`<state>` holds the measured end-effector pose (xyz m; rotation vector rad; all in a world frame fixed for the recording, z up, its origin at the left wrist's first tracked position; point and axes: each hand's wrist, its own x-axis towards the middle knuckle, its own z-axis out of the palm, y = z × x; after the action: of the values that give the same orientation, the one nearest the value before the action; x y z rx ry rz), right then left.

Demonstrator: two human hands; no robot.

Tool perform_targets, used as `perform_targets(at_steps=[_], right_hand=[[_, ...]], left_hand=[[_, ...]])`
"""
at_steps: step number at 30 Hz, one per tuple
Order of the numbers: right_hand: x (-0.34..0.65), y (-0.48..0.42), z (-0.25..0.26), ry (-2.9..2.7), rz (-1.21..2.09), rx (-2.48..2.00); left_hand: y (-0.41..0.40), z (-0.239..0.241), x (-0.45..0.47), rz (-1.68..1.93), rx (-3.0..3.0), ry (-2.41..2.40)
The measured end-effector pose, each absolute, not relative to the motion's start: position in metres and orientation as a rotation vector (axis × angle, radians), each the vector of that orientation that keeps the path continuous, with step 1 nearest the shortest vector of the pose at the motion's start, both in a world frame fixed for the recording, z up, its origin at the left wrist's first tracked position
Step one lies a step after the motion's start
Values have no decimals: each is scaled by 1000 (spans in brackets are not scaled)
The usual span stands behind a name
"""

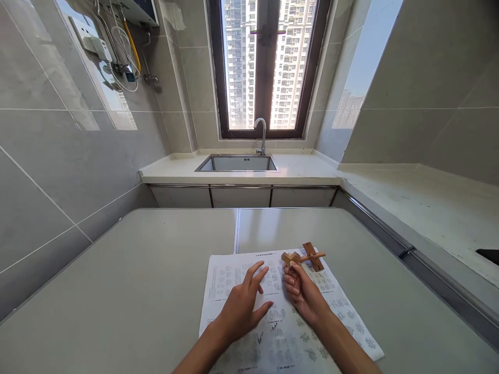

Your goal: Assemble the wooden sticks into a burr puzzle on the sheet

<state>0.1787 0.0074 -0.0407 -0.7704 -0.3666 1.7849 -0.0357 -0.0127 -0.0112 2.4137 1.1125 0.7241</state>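
Observation:
A printed instruction sheet with many small diagrams lies on the grey table in front of me. My left hand hovers over or rests on the sheet, fingers spread, holding nothing. My right hand is curled, and its fingertips grip a small wooden puzzle assembly at the sheet's far edge. A wooden rod with a flat cross piece sticks out to the right of that assembly; whether it is joined to it I cannot tell.
Beyond the table stand a white counter with a steel sink and tap under a window. Another counter runs along the right wall, a dark object at its near end. A water heater with hoses hangs on the left wall.

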Motion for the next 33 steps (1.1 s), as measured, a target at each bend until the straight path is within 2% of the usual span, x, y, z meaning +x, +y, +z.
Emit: perform_targets(at_steps=[8, 14, 20, 33], right_hand=[[190, 16, -45, -380, 1734, -624], [172, -3, -28, -525, 1938, -706], [159, -15, -22, -912, 1888, -763], [158, -14, -21, -1002, 1848, -791]], left_hand=[[-15, -7, -35, 654, 2476, 1100], [-13, -10, -35, 579, 2608, 997], [-12, -17, -35, 531, 2664, 1015], [-13, -17, -35, 520, 2670, 1025]])
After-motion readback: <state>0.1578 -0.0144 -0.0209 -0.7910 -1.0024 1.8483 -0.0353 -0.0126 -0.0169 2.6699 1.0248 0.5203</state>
